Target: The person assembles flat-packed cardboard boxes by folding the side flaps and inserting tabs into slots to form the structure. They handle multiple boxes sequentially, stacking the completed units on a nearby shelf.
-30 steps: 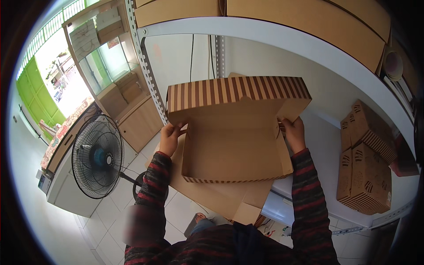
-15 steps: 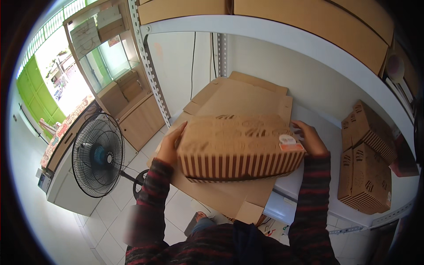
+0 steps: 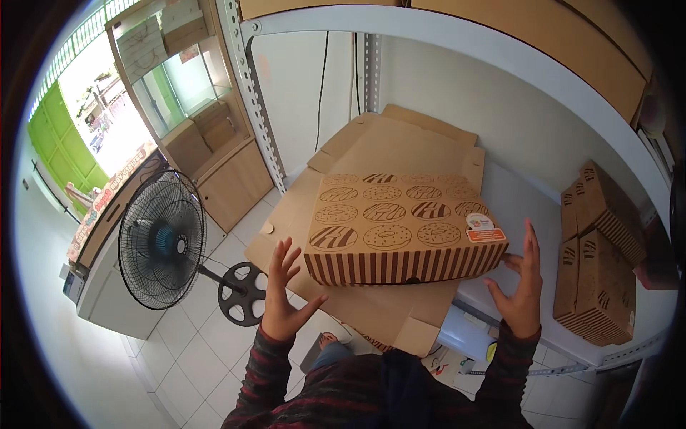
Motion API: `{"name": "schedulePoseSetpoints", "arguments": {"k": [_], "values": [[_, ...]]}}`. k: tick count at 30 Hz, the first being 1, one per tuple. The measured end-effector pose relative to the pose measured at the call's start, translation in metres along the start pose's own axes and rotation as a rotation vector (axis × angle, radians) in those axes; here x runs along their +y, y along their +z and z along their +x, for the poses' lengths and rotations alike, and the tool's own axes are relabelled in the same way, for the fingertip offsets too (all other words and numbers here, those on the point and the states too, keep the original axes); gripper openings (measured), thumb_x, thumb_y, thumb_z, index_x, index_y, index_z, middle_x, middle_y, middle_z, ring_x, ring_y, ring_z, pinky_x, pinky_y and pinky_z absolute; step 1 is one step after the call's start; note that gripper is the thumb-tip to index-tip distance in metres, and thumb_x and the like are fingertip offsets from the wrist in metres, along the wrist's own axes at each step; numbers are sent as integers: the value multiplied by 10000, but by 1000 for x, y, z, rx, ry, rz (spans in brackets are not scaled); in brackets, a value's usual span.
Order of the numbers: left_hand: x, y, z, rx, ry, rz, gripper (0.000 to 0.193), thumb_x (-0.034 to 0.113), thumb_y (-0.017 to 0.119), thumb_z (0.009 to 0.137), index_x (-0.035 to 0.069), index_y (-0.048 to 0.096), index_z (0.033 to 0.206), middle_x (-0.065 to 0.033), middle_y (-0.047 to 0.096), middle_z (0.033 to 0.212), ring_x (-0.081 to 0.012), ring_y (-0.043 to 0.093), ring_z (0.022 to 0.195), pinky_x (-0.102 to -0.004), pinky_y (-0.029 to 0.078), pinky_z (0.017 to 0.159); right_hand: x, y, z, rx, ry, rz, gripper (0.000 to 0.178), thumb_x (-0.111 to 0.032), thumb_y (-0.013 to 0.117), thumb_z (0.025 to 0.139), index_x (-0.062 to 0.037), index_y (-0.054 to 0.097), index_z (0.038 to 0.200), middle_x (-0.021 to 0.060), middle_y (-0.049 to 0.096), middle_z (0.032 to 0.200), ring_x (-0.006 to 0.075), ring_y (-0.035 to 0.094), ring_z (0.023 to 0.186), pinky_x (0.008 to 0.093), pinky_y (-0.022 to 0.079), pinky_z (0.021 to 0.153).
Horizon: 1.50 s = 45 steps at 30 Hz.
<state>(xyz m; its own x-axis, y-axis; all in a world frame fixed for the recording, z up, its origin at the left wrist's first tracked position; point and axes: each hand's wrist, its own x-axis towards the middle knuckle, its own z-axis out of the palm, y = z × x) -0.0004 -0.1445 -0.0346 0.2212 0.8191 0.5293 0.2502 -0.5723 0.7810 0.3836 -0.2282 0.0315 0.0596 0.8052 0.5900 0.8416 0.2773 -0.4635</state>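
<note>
A closed brown cardboard donut box (image 3: 404,214) lies on flat unfolded cardboard (image 3: 386,311) on the table. Donut drawings cover its lid, dark stripes run along its front wall, and a white and orange sticker is at its right corner. My left hand (image 3: 284,307) is held in the air off the box's near left corner, fingers spread, holding nothing. On the other side, my right hand (image 3: 520,293) is open and empty by the near right corner, its thumb apart from the fingers. Whether its fingertips touch the box I cannot tell.
Several striped donut boxes (image 3: 597,286) are stacked at the right end of the table. A metal shelf beam (image 3: 457,28) crosses above, with cardboard boxes on it. On the left stand a black fan (image 3: 163,239) and a wood and glass cabinet (image 3: 232,182).
Both hands have let go of the donut box and drawn back toward me, opening. The box now rests on the flat cardboard, its lid more level and in sharper view.
</note>
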Motion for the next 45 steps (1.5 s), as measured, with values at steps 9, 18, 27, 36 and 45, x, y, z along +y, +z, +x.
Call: {"name": "schedulePoseSetpoints", "arguments": {"k": [9,18,27,36,45], "values": [[-2,4,39,-108,45,-102,824,-161,670,722,96,323,1423,-177,223,1569,-343,371,1386,-421,526,978,-9,0,30,-164,-176,-96,633,34,792,626,-18,530,1200,177,454,1439,357,543,1239,419,538,962],[-13,10,39,1,30,-12,741,-114,683,750,81,359,1387,-161,327,1520,-317,473,1314,-439,566,921,-7,16,21,-64,-194,-67,641,36,792,633,-16,522,1212,183,468,1431,356,551,1232,416,531,972],[-21,44,18,304,-118,162,918,131,778,780,-41,179,1454,-247,273,1493,-415,274,1409,-466,309,1110,-38,29,17,41,-144,-66,624,-68,823,640,3,550,1196,199,547,1318,354,616,1127,397,562,884],[47,107,-4,75,49,101,1177,158,808,694,-79,-34,1483,-376,-62,1529,-523,-48,1445,-546,87,1167,-104,77,19,6,-384,-203,603,-199,811,703,37,574,1205,188,577,1224,288,690,908,356,578,685],[20,118,3,207,68,73,1175,45,771,716,-15,-108,1493,-337,-131,1542,-461,-54,1466,-527,99,1182,-100,76,35,76,-457,-133,597,-198,813,701,48,578,1191,183,597,1198,278,692,915,331,584,672]]}}
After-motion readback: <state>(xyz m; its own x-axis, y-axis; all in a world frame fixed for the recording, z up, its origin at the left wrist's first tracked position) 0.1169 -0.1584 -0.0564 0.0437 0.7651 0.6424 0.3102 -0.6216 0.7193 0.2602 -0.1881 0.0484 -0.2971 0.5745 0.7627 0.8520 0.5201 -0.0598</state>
